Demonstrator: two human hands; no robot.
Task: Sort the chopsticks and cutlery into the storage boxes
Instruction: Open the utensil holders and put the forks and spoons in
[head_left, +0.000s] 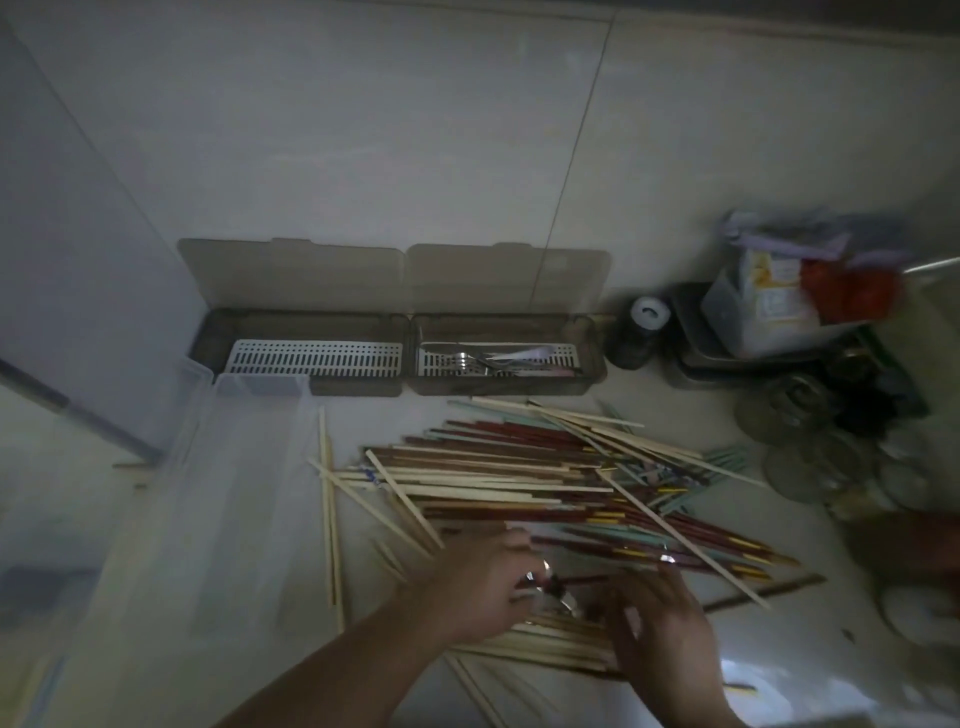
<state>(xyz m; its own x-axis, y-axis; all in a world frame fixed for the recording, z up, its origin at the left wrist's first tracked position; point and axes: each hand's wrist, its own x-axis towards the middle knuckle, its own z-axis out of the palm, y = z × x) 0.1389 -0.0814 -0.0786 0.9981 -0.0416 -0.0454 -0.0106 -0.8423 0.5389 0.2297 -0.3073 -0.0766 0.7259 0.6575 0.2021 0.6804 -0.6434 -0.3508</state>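
Both hands low over the pile — left hand (475, 587) curled round small shiny metal cutlery (545, 584); right hand (660, 618) flat, fingers loose, grasping nothing. Loose heap of wooden, red and teal chopsticks (519, 478) on counter, before two smoky lidded storage boxes (400, 353). Sticks light, stiff, roll easily — best gathered mid-length in bundles.

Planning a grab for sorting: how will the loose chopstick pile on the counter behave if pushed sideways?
The chopstick pile lies crisscrossed, so it would likely scatter unevenly. The thin, straight sticks look stiff and light, probably sliding easily on the smooth counter. Some may roll.
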